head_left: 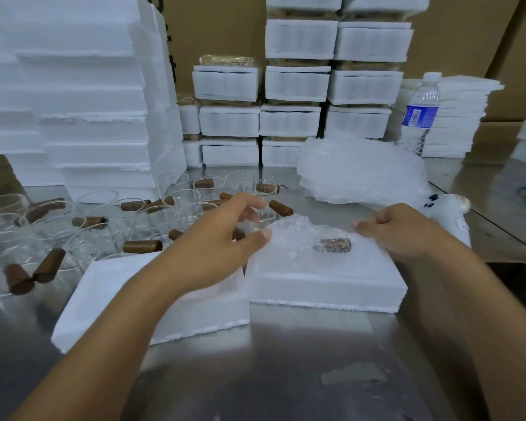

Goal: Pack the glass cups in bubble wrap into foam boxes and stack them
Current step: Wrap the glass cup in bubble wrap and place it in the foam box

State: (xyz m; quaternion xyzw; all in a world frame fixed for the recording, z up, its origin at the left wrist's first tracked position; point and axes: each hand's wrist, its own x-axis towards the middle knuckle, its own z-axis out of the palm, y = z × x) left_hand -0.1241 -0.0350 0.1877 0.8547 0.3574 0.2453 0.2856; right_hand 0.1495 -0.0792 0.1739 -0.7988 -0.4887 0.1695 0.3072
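A bubble-wrapped cup [316, 244] with a brown handle showing through lies in the right foam box [325, 287] at the table's middle. My left hand [225, 238] touches the wrap's left edge with its thumb, fingers loosely curled above it. My right hand [398, 229] pinches the wrap's right edge. A second foam piece [104, 299] lies beside the box on the left, partly under my left forearm. Several bare glass cups [97, 208] with brown handles stand at the left and behind my left hand.
Tall stacks of foam pieces [73, 86] rise at the back left. Packed foam boxes [298, 83] are stacked at the back centre. A pile of bubble wrap [359, 171], a water bottle [419, 113] and a white tool [450, 208] sit at the right on the steel table [286, 360].
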